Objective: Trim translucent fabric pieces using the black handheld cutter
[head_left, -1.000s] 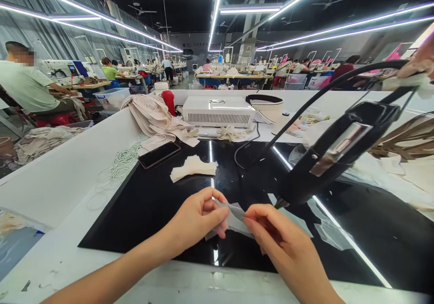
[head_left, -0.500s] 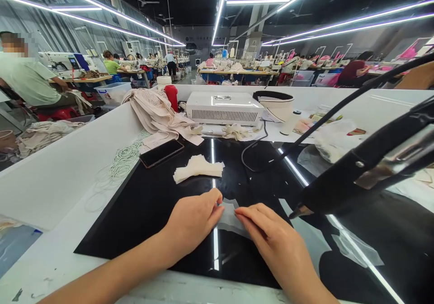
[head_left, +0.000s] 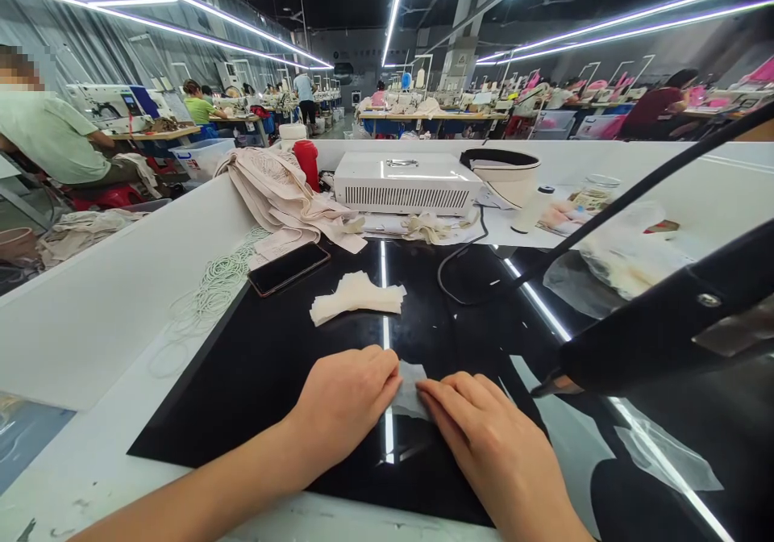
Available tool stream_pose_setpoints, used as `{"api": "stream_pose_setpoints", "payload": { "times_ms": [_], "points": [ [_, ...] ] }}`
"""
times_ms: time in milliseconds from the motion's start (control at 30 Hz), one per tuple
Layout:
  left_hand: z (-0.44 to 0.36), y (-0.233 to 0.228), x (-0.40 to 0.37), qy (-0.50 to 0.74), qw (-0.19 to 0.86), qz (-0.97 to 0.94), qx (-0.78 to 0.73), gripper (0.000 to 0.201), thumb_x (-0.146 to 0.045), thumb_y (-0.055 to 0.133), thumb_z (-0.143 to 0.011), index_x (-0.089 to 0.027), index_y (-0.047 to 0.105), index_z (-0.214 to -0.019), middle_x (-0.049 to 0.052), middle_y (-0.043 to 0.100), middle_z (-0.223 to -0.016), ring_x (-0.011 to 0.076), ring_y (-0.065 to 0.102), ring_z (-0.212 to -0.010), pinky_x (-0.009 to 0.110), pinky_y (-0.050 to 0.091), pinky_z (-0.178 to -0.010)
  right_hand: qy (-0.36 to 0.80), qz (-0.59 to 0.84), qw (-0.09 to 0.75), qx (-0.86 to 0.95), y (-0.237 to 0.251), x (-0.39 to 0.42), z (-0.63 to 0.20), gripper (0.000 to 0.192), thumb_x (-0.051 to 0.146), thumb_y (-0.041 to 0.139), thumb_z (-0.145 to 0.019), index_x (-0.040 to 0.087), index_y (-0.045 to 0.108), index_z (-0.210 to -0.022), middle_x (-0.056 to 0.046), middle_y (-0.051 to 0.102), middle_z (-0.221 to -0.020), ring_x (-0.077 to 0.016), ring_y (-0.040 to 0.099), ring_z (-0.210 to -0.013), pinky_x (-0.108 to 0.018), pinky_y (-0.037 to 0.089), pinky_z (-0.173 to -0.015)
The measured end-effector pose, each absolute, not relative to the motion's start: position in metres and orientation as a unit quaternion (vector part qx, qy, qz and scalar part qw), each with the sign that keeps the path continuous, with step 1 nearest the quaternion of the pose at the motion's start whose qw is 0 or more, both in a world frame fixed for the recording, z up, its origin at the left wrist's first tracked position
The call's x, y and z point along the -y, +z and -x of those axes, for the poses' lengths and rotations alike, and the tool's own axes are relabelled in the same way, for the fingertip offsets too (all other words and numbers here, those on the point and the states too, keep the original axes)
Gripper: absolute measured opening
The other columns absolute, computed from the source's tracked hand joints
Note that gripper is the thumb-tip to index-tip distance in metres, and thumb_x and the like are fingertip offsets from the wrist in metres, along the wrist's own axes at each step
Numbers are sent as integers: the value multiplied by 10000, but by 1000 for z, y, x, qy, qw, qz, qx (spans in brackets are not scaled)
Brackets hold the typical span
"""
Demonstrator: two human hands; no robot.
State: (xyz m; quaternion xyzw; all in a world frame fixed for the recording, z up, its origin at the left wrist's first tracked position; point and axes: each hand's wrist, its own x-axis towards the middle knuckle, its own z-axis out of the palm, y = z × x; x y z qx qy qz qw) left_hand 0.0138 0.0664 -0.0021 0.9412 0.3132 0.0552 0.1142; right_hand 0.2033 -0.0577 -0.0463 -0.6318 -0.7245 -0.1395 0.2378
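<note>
A small piece of thin, translucent white film (head_left: 411, 393) stretches between my two hands, just over the glossy black sheet (head_left: 254, 397). My left hand (head_left: 351, 397) pinches its left edge between thumb and curled fingers. At the opposite edge, my right hand (head_left: 484, 421) grips it with thumb and fingertips together. Beyond them lies a stack of cream fabric pieces (head_left: 356, 298), narrow in the middle. To the right, a black tool with a pointed tip (head_left: 629, 348) juts in over the sheet; its far end is cut off by the frame.
A phone (head_left: 289, 268) rests by pale green elastic cords (head_left: 223, 284). Behind are beige fabric strips (head_left: 284, 195), a white vented box (head_left: 405, 183) and a small bottle (head_left: 535, 207). Clear film scraps (head_left: 671, 449) lie right. A black cable (head_left: 653, 179) crosses above. Co-workers sit at sewing machines beyond.
The view has shifted slightly, and the black tool appears farther right. Both hands keep their pinch on the film, with the right hand's fingers a little more bunched.
</note>
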Motion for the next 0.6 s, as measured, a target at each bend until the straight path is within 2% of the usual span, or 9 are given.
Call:
{"api": "stream_pose_setpoints", "payload": {
  "times_ms": [367, 600],
  "points": [
    [-13, 2, -62, 52, 115, -940, -317, 158, -234, 603, -1143, -224, 682, -1007, -3, 753, -937, 209, 742, -843, 313, 404, -671, -131, 641, 243, 716, -47, 60, -203, 280, 266, 480, -1205, 233, 758, -1186, -19, 761, -940, -176, 703, -783, -313, 528, -691],
    [-12, -3, -62, 61, 92, -942, -316, 144, -216, 646, -1122, -232, 679, -983, -29, 727, -901, 196, 735, -806, 313, 414, -641, -139, 637, 272, 708, -44, 56, -202, 351, 282, 429, -1220, 230, 769, -1154, -2, 737, -891, -169, 678, -736, -318, 533, -658]
  ]
}}
